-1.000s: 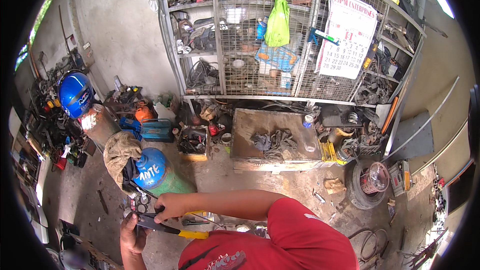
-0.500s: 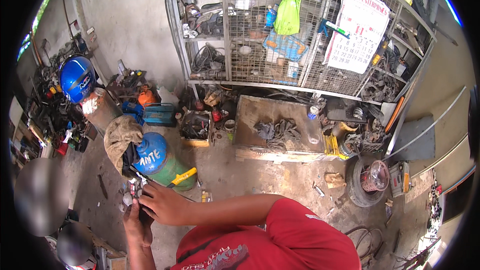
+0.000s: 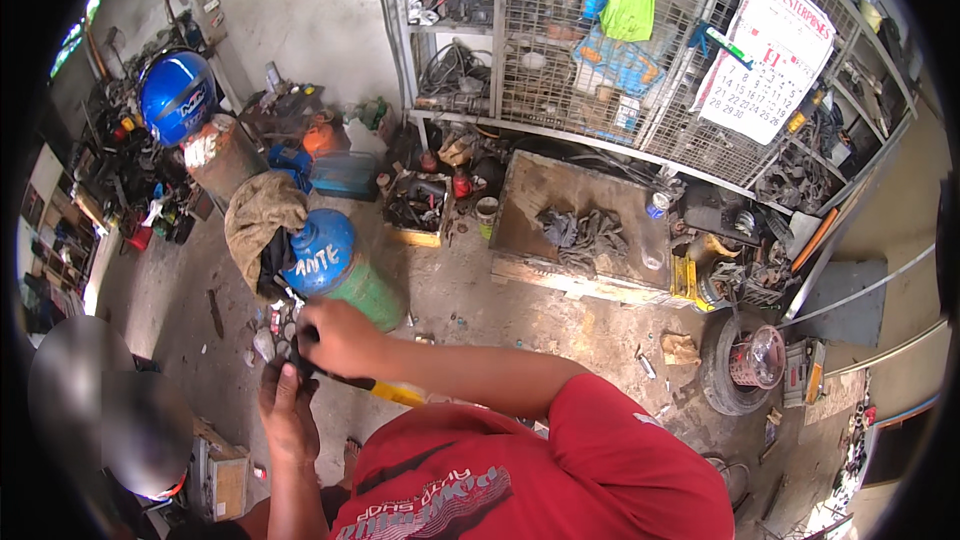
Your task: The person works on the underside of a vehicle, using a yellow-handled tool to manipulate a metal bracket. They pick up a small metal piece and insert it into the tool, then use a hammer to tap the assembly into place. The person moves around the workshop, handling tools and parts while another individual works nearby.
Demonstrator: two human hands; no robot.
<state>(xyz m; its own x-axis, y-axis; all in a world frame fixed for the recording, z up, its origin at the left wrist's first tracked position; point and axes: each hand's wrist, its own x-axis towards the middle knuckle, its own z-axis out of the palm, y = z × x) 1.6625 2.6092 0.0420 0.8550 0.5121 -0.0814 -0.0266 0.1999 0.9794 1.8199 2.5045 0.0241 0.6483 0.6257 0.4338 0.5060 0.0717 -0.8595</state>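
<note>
My left hand [image 3: 288, 408] is raised left of my torso, thumb up and fingers curled. Its fingertips meet the dark end of a tool with a yellow and black handle [image 3: 398, 393]. That handle passes below my right wrist and points to the right; its working end is hidden. Just above, my right hand [image 3: 338, 336] is closed, knuckles up, with a small dark part showing at its fingers. What it grips is not clear. Beyond both hands, several small metal-looking pieces [image 3: 265, 343] appear near a blue and green gas cylinder [image 3: 325, 245].
Brown sacking [image 3: 262, 220] drapes beside the cylinder. A blue helmet [image 3: 178, 98] tops a rusty cylinder [image 3: 222, 155]. Ahead stand a low wooden bench with rags [image 3: 520, 190] and a wire-mesh cabinet [image 3: 545, 70]. A tyre [image 3: 725, 385] lies right; two blurred round shapes [image 3: 80, 390] fill the lower left.
My right hand has lifted up and right, away from my left hand. The yellow handle has swung from above my right wrist to below it. The whole view has shifted.
</note>
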